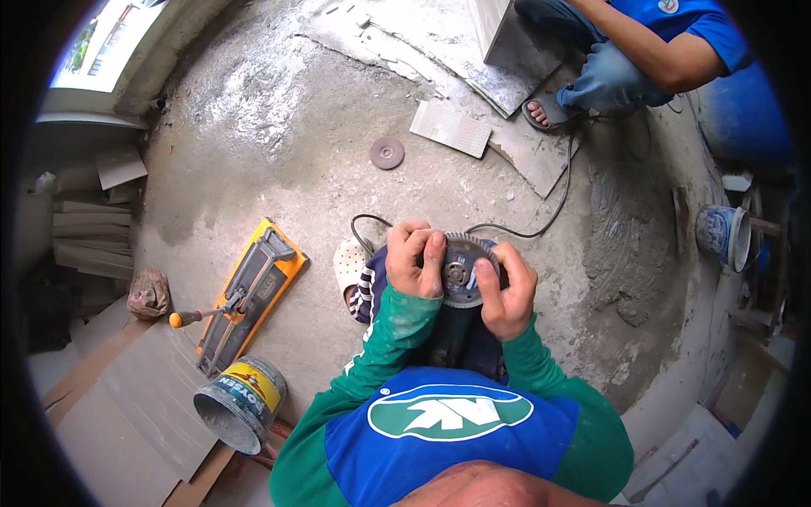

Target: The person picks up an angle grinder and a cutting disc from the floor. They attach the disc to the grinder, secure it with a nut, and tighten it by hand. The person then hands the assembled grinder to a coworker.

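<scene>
Two hands are closed around a round, grey, toothed cutting disc (460, 272), held above the lap on a dark grinder. The disc appears seated on its hub, tightening seemingly unfinished. The left hand (414, 258) grips the rim; the right hand (507, 291) presses a finger at the centre.

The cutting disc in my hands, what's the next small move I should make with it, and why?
Probably keep the left hand steady on the rim and turn the centre fitting with the right hand. The toothed cutting disc sits flat between both hands, the right forefinger already lies across its hub, and the tool's black cable trails away on the concrete floor. Whether the fitting is tight cannot be told.
</scene>
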A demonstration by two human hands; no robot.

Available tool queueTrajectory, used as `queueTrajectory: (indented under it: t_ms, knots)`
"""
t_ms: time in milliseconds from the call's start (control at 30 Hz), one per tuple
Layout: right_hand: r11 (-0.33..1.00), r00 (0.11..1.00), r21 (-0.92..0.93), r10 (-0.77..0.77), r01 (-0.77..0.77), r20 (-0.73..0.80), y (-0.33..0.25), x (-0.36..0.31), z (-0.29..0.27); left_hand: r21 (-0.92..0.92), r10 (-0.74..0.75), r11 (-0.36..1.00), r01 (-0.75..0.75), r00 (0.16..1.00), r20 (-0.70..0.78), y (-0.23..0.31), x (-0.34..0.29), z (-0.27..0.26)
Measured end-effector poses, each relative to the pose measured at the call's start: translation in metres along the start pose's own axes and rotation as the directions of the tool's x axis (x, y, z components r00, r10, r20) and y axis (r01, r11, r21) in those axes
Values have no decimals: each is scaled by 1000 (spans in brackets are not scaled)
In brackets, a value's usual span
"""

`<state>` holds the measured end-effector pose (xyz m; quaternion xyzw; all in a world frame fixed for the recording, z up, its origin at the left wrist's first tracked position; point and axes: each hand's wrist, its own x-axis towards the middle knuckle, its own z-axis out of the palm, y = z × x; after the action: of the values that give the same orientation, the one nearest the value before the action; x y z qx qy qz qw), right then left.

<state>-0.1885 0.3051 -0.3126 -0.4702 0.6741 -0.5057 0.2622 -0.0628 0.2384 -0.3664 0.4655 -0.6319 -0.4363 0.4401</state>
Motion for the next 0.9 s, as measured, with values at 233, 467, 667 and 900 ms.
queueTrajectory:
  t_ms: [233, 467, 667, 900]
  knots:
    - [940, 984, 307, 171, -147, -53, 27, 10, -11, 17, -42, 999, 39, 966, 256, -4, -20, -34]
    - [910, 986, -397, 154, -116, 67, 22, -93, 28, 162, -28, 987, 5, 990, 136, -32, 11, -77]
    - [909, 948, -268, 312, -319, -69, 32, -76, 43, -206, -222, 897, 390, 803, 553, -69, 33, -62]
    - [882, 966, 399, 209, -252, 149, 45, -17, 68, -161, 33, 785, 598, 220, 975, -90, 88, -53]
